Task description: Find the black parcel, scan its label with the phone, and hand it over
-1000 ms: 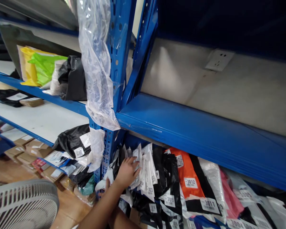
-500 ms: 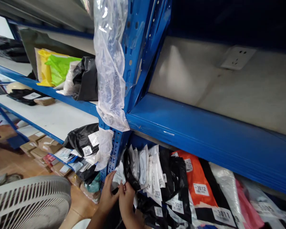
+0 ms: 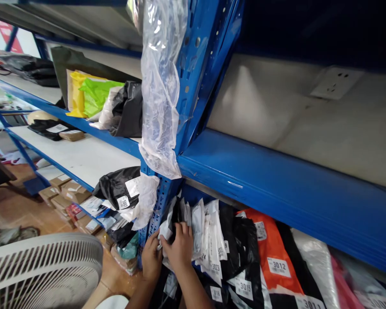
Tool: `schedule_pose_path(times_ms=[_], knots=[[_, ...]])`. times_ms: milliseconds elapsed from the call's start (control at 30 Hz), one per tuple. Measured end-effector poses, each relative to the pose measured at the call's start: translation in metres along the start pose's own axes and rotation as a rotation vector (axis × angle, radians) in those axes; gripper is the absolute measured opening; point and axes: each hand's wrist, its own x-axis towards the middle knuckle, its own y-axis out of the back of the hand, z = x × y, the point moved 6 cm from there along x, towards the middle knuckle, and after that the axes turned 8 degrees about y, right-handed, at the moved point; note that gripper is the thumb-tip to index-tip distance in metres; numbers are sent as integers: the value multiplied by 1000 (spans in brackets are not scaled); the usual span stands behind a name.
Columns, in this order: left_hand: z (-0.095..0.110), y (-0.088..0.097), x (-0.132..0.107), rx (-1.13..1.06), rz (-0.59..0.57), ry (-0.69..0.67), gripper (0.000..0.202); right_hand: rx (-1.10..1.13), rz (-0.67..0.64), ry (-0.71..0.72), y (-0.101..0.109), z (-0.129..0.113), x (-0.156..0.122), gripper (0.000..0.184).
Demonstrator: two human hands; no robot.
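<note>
My left hand [image 3: 151, 257] is closed on the lower edge of a white parcel bag [image 3: 166, 229] beside the blue rack post. Just right of it, my right hand [image 3: 181, 249] has its thumb by the white bag and its fingers bent over a black parcel bag [image 3: 173, 221], closed on it; the fingertips are partly hidden. Right of my hands stand thin white parcel bags [image 3: 214, 240], one labelled 3023. Farther along are black bags, one labelled 3015, and an orange parcel bag [image 3: 273, 253] labelled 3012.
A blue shelf beam [image 3: 260, 189] runs above the parcel row. Clear plastic wrap [image 3: 161, 86] hangs on the rack post [image 3: 193, 77]. A fan [image 3: 45, 270] stands at lower left. Cardboard boxes [image 3: 75, 191] lie under the left shelf, which holds a black parcel [image 3: 116, 186].
My right hand has moved from beside the left hand up and right, onto the dark bags. The left hand stays at the white bag. The view has shifted left.
</note>
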Motion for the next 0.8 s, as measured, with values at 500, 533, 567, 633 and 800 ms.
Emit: schedule_pose_path(times_ms=[500,533,567,633,800], knots=[[15,-11,15,312,-108,192,29,-165,1,-29,-18,14,3,36],[18,-11,18,342,-123,179,27,-187,-5,-40,-20,15,5,33],[20,-11,20,369,-136,167,24,-204,-17,-55,-21,16,7,27],[21,-11,23,405,-152,147,21,-221,-48,-90,-25,19,10,15],[16,-20,21,372,-206,65,22,-144,-95,-58,-25,20,6,9]])
